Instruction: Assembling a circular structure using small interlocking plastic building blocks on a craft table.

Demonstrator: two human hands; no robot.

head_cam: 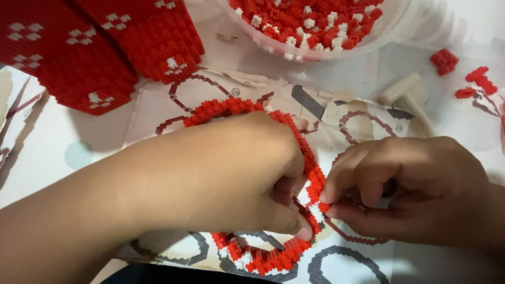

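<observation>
A ring of small red bricks with a few white ones [231, 107] lies on a printed instruction sheet [158, 105]. My left hand [226, 173] covers the ring's middle and grips its right side, thumb pressed on the lower right arc. My right hand [415, 189] pinches the same right side of the ring, where a white brick [315, 210] shows between thumb and forefinger. The ring's lower arc [263, 257] shows below my left hand.
A clear tub [294, 50] of loose red and white bricks stands at the top. Large red built sections with white patterns [94, 47] fill the top left. A small white mallet [405, 92] and loose red brick clusters [444, 60] lie at the right.
</observation>
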